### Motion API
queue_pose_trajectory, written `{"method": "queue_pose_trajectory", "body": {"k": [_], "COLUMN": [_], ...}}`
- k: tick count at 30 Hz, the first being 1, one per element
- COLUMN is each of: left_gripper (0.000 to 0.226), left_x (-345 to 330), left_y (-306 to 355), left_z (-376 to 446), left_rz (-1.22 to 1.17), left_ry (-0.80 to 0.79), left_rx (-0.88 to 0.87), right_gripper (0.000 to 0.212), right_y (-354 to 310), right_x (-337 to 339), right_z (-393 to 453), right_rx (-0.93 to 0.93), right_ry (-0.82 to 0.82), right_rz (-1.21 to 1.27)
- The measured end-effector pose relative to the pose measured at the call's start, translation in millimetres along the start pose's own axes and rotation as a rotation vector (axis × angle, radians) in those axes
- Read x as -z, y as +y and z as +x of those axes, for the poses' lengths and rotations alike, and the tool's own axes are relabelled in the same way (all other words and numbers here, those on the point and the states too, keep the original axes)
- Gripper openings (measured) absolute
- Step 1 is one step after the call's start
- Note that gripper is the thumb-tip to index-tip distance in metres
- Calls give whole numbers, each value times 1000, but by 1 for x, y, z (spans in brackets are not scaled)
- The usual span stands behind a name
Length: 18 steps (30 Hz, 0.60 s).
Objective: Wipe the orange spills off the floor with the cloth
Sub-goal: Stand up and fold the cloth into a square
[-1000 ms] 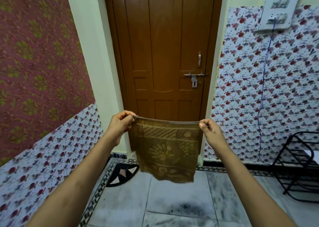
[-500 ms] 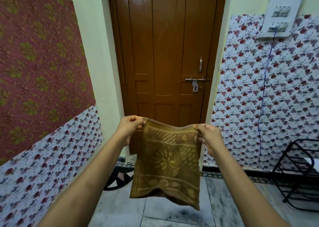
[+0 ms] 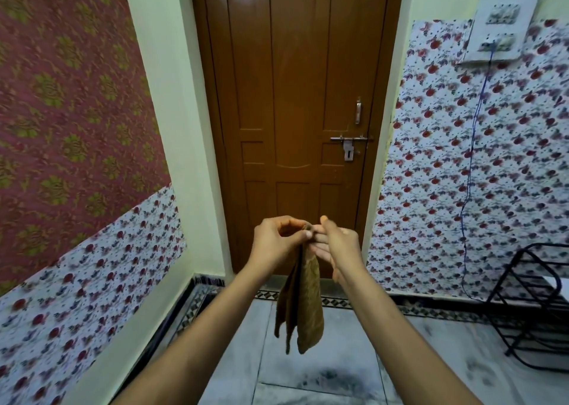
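Cloth [image 3: 303,306], brown and folded narrow, hangs in the air in front of the wooden door [image 3: 295,121], clear of the grey tiled floor [image 3: 338,370] below it. Both hands meet at its top edge: the left hand [image 3: 274,244] pinches the gathered corner between thumb and fingers, while the right hand [image 3: 337,246] touches the same spot with its fingers loosely spread. To the right of the door, a black wire rack [image 3: 535,306] stands by the flowered wall.
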<state>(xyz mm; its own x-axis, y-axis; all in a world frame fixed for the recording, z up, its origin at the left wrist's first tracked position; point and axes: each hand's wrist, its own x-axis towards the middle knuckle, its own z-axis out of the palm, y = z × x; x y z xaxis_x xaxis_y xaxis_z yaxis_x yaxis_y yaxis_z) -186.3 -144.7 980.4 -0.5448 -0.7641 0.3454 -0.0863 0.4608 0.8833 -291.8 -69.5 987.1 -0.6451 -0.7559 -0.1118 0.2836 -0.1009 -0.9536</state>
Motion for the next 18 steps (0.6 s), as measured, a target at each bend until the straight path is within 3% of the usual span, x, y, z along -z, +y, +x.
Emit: {"method": "queue_pose_trajectory", "body": {"k": [4, 6, 9, 11, 13, 15, 18], "left_gripper": [20, 15, 14, 15, 18, 21, 26], "left_x": [-2, 3, 11, 17, 23, 28, 38], "left_y": [7, 11, 21, 30, 38, 42, 38], "left_z": [-2, 1, 3, 4, 6, 8, 8], "left_rz": [146, 69, -152, -271, -350, -358, -291], "left_ry": [47, 71, 48, 20, -2, -19, -44], "left_rx": [-134, -103, 34, 91, 125, 140, 136], "right_gripper": [42, 39, 17, 43, 61, 40, 17], "right_y": [-6, -5, -6, -6, -4, 0, 4], "right_x": [5, 8, 17, 25, 29, 31, 35], "right_z": [-6, -9, -2, 4, 7, 8, 9], "right_rx": [1, 79, 269, 180, -35, -95, 27], "right_ry": [-82, -59, 49, -118, -328, -356, -284], "right_rz": [-2, 8, -141, -205, -93, 33, 69]}}
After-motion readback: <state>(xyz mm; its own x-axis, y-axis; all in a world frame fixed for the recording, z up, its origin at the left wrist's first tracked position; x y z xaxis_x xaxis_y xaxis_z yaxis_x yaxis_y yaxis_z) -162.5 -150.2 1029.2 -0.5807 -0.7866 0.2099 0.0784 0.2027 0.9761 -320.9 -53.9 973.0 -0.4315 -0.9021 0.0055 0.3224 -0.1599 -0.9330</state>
